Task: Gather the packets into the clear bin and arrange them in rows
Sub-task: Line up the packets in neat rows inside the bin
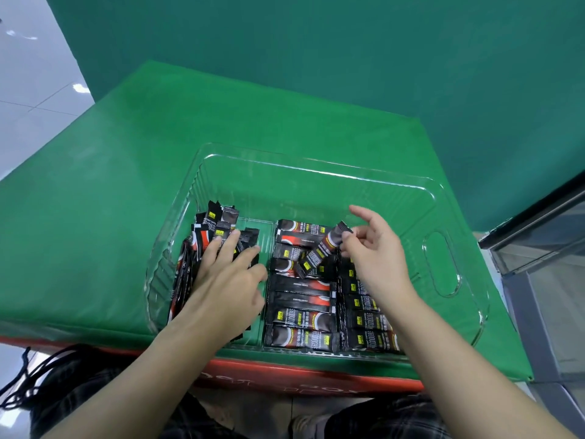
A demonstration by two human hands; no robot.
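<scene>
Working left to right: our left hand [226, 274] lies flat w/ fingers spread, pressing down on the loose pile of packets [202, 248] at the left end of the clear bin [316, 167]. That pile is a jumble, some sticks leaning on the bin wall, none lined up yet. Middle of the bin holds a tidy row of packets [300, 299] stacked crosswise, w/ a second row [364, 321] just beside it on the right, partly hidden by our forearm.

Our right hand [376, 248] pinches one tilted packet [319, 251] by its upper crimped end btwn thumb and fingertip, the index finger lifted free; its lower end touches the middle row.

Handling, as we judge it: these are light, slim foil sticks, glossy so prob. slippery, and bendy in the middle. Best grip is the flat sealed end or across the narrow width; a light pinch should do. Flat sticks likely slide over each other, so we'd lay each one down gently rather than drop it, else the rows may skew.

Bin sits on the green table cover [95, 217].
</scene>
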